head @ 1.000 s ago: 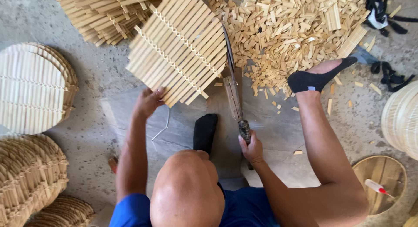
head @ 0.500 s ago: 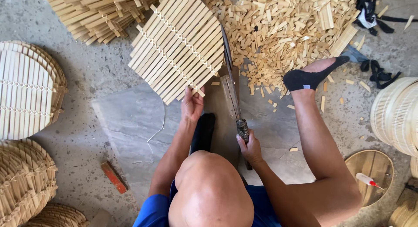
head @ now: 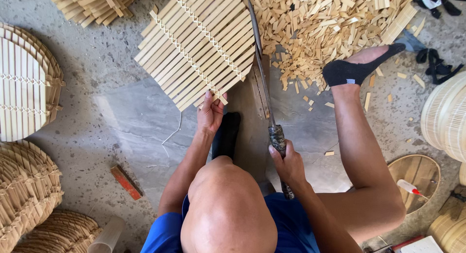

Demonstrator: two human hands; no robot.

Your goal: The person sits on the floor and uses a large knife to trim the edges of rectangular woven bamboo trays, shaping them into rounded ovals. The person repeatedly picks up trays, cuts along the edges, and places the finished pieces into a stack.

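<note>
A woven mat of bamboo slats (head: pixel 199 47) lies tilted on the floor ahead of my knees. My left hand (head: pixel 210 112) grips its near edge. My right hand (head: pixel 287 164) is closed on the wrapped handle of a long lever blade (head: pixel 259 64) that runs forward over a wooden block (head: pixel 252 107), just right of the mat. My left foot in a dark sock (head: pixel 226 135) rests beside the block. My right foot (head: pixel 359 66) lies out to the right.
A heap of bamboo offcuts (head: pixel 320 25) fills the far right. Round slat lids (head: pixel 24 83) and woven stacks (head: pixel 26 195) stand at the left. More slat mats (head: pixel 97 3) lie far left. A red stick (head: pixel 126 181) lies on the floor. A round board (head: pixel 415 178) sits right.
My left hand has slid forward along the floor and taken hold of the mat's near edge. The view has shifted a little. My right hand stays on the blade handle.
</note>
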